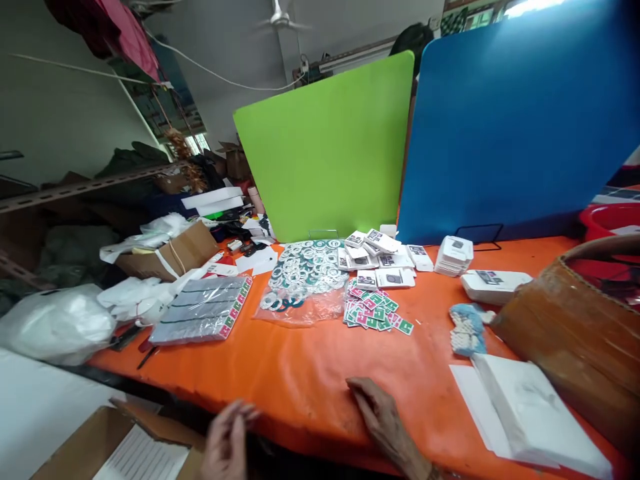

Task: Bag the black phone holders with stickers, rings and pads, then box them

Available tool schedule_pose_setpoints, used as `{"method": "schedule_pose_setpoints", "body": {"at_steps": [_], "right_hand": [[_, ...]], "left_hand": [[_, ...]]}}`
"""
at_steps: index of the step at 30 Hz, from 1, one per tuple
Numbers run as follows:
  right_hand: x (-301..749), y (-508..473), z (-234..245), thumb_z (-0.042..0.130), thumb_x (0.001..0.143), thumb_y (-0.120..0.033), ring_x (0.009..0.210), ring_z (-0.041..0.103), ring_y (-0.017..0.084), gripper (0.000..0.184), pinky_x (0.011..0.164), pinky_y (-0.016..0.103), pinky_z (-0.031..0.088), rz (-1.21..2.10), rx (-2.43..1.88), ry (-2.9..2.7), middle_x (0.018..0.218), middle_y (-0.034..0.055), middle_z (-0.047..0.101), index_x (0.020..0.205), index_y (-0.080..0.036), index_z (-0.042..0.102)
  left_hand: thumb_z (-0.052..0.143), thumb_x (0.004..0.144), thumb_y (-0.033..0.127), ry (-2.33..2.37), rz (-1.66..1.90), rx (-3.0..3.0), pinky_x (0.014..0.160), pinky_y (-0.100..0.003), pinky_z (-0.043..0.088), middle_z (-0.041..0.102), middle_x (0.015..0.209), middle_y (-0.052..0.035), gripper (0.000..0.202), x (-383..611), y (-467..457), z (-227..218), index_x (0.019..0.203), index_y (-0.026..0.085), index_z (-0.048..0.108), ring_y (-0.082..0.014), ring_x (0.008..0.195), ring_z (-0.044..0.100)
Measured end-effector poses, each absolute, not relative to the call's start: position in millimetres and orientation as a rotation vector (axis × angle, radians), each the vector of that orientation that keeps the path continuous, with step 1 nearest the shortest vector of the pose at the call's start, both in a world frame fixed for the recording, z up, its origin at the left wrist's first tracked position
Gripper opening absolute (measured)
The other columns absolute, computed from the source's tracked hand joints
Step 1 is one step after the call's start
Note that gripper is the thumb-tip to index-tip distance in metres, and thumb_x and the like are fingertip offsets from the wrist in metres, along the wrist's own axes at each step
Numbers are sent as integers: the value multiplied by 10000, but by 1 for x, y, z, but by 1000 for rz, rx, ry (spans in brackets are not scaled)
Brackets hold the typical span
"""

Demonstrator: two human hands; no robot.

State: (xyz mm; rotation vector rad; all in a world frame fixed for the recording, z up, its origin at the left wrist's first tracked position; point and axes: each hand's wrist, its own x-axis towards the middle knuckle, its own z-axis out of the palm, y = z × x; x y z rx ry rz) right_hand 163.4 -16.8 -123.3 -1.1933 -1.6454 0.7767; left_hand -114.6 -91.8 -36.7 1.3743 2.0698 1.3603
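My right hand (380, 413) rests near the front edge of the orange table (300, 360), its fingers stretched toward the left with nothing seen in them. Off the front edge, beside an open cardboard box (80, 440), my left hand (227, 437) is smeared by motion, so its grip does not show clearly. Beyond the hands lies a heap of small green and pink printed cards (375, 310). Left of it, white and green rings (310, 267) are spread on a clear plastic bag (305, 313). Small white printed boxes (395, 260) are piled just behind the cards.
A plastic-wrapped pack (200, 310) lies to the left. Along the right are a stack of white cards (454, 257), a blue-and-white bundle (467, 330), white sheets (540, 413) and a large brown carton (575, 333). Green (330, 147) and blue (505, 127) panels stand behind.
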Motion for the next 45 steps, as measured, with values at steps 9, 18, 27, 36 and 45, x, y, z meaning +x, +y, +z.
{"method": "schedule_pose_setpoints", "body": {"at_steps": [9,18,27,36,45], "right_hand": [[158,-23,-139,421,891,-133,972,651,203,276,878,346,549,565,-987,-1609,1023,93,683,1077,-212,610],[157,-18,-136,406,838,-34,781,637,170,278,736,281,555,578,-833,-1666,858,62,656,953,-197,600],[154,-23,-140,401,847,-53,768,617,173,263,733,288,524,708,-804,-1632,827,63,651,881,-187,624],[159,-20,-130,407,855,-54,761,582,163,248,710,264,489,789,-816,-1642,813,54,620,870,-186,617],[163,-16,-107,434,837,-38,788,538,162,237,740,266,462,799,-952,-1681,835,55,602,890,-172,622]], "left_hand": [[350,814,115,1827,999,2023,1010,-461,471,610,1266,-163,385,2,8,-123,1049,152,654,-246,1178,578],[369,800,51,2007,711,2239,1088,-498,374,525,1367,-155,450,7,8,-158,1199,141,558,-240,1310,445],[354,834,59,2048,676,2227,1086,-479,373,532,1351,-168,431,17,-2,-143,1216,125,544,-232,1301,455],[372,845,77,2052,707,2237,1053,-459,428,593,1291,-137,375,19,5,-138,1128,157,604,-229,1244,520],[345,889,204,1905,866,2231,1014,-527,451,588,1280,-172,360,5,20,-153,1114,144,619,-281,1225,530]]}}
